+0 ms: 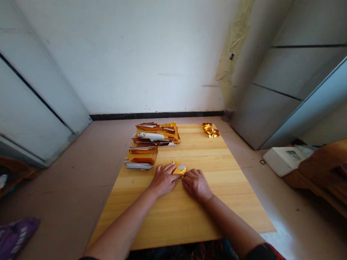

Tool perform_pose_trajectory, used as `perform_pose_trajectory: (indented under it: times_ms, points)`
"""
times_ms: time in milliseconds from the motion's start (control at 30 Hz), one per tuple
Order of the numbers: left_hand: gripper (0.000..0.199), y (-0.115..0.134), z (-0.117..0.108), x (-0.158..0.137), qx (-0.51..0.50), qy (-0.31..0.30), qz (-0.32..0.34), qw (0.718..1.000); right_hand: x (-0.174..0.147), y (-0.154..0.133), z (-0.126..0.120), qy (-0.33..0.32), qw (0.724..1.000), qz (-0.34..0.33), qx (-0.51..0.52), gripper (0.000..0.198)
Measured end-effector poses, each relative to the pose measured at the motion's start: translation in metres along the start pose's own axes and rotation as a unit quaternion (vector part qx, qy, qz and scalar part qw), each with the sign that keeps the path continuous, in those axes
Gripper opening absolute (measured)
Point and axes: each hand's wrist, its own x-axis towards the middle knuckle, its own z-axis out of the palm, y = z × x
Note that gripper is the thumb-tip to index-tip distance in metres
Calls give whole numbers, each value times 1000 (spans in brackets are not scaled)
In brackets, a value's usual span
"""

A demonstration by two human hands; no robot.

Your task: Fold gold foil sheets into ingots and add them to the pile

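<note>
A small piece of gold foil paper [177,170] with a pale patch [181,167] lies folded on the wooden table. My left hand [163,179] rests on its left side, fingers spread over the tabletop, with the thumb along the near edge. At its right corner, my right hand [196,184] is closed, fingertips pinching the paper. Beyond my left hand stand stacks of gold foil sheets [142,155] with white backs. A larger, uneven pile of gold foil sheets [169,132] lies behind them. Folded shiny gold pieces [212,132] sit at the far right corner.
The light wooden table [172,219] stands before a white wall [146,61]. Grey cabinet panels [301,69] rise at the right. A white box [282,159] is by wooden furniture [332,162]. On the floor at left lies a purple bag [15,243].
</note>
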Motion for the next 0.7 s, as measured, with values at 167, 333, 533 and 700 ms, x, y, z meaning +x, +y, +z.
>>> perform_pose_trajectory:
  times_ms: [167,333,533,700]
  points:
    - [40,4,-5,7,37,4,15,999,3,8,-4,-11,1000,0,-21,16]
    - [42,-16,-8,16,0,-6,39,999,7,7,-2,-28,999,12,-39,14]
    - [20,-32,-10,29,-19,-22,105,994,15,6,2,-61,995,30,-69,17]
    - [14,-34,-8,31,-13,-11,128,992,17,0,2,-79,991,42,-102,19]
